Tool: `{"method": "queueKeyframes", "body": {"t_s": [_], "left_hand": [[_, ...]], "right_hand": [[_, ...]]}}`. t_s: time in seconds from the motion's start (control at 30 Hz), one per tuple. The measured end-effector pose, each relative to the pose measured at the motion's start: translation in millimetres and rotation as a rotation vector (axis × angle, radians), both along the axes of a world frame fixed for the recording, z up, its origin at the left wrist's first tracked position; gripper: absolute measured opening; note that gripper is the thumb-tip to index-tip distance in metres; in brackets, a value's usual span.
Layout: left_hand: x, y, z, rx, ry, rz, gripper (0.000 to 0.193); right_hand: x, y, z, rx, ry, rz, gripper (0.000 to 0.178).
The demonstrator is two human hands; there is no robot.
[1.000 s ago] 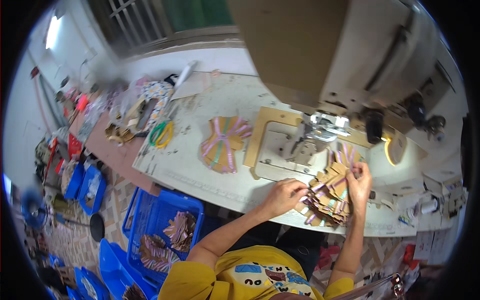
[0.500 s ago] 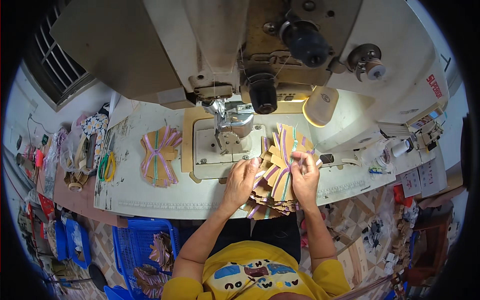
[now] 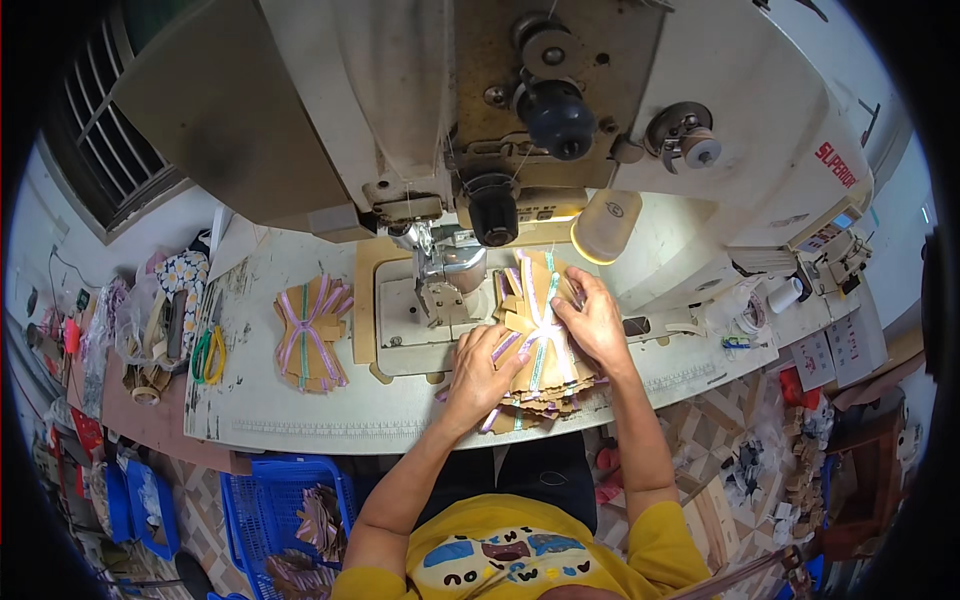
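A layered stack of brown ribbon-striped pieces (image 3: pixel 545 372), with purple and green bands, lies at the front of the sewing machine table. My left hand (image 3: pixel 478 378) grips the stack's left edge, thumb on top and fingers curled beside it. On the opposite edge my right hand (image 3: pixel 597 318) holds the upper right part, its thumb lying over the top piece. A sewing machine head (image 3: pixel 455 275) with its presser area stands just beyond, left of the stack. Farther left rests another bundle of striped brown pieces (image 3: pixel 310 335), gathered in at its middle.
Scissors with green and yellow handles (image 3: pixel 208 355) lie near the table's left end. A blue basket (image 3: pixel 262 490) holding more striped pieces stands on the floor at lower left. A lamp (image 3: pixel 606 228) shines beside the machine. A printed ruler (image 3: pixel 330 430) runs along the front edge.
My right hand has gone from a pinch over the stack to a hold on its upper right edge. My left hand sits slightly lower against the stack. The whole view has shifted a little.
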State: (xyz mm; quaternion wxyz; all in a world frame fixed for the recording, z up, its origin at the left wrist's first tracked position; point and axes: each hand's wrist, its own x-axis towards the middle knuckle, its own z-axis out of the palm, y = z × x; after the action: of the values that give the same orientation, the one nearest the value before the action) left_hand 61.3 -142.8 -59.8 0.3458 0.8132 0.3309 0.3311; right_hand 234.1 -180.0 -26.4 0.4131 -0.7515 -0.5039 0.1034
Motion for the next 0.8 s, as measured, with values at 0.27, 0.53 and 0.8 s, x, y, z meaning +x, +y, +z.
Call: {"method": "queueKeyframes", "body": {"t_s": [0.27, 0.53, 0.8], "left_hand": [[-16, 4, 38, 0.029, -0.209, -0.030, 0.059], [-44, 20, 87, -0.556, -0.501, -0.196, 0.016], [-59, 44, 93, -0.851, -0.661, -0.119, 0.017]], "right_hand": [[-16, -34, 44, 0.211, -0.064, 0.153, 0.016], [-53, -34, 76, 0.188, 0.326, 0.355, 0.013], [-69, 0, 66, 0.078, 1.043, 0.381, 0.014]]}}
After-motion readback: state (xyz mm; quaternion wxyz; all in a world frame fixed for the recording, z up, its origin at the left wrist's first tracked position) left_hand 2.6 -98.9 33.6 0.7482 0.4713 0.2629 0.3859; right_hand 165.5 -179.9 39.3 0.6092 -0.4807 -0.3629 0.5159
